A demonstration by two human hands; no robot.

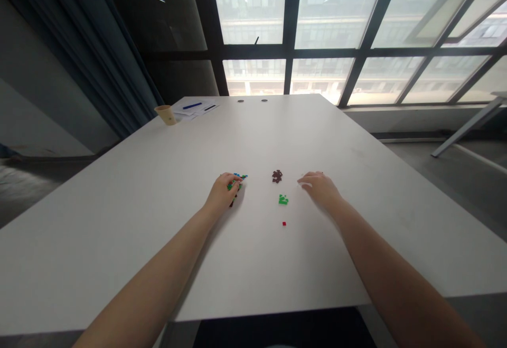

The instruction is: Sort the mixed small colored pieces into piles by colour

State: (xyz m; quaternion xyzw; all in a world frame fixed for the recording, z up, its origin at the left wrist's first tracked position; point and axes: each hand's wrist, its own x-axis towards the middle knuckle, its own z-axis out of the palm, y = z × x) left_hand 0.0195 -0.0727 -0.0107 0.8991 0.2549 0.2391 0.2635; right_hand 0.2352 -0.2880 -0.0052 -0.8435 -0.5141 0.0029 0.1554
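Head view: both bare forearms reach out over a white table (pixel 158 179). The left hand (pixel 222 194) rests on a small cluster of mixed bricks (pixel 238 179), green and blue pieces showing past the knuckles; its fingers (pixel 233 181) are curled down onto the cluster, though whether they pinch a piece cannot be told. The cluster looks slightly longer from near to far, slanting right, but most of it is hidden under the hand.

The right hand (pixel 320 187) lies palm down on the table, fingers close together and pointing left toward a dark brown pile (pixel 277 176), near it but apart. Nearer the person, a green pile (pixel 283 199) lies between the hands, and a single red brick (pixel 284 224) sits nearer still. At the far left corner stands a paper cup (pixel 166 114) beside papers (pixel 194 108) with a blue pen (pixel 192 105).
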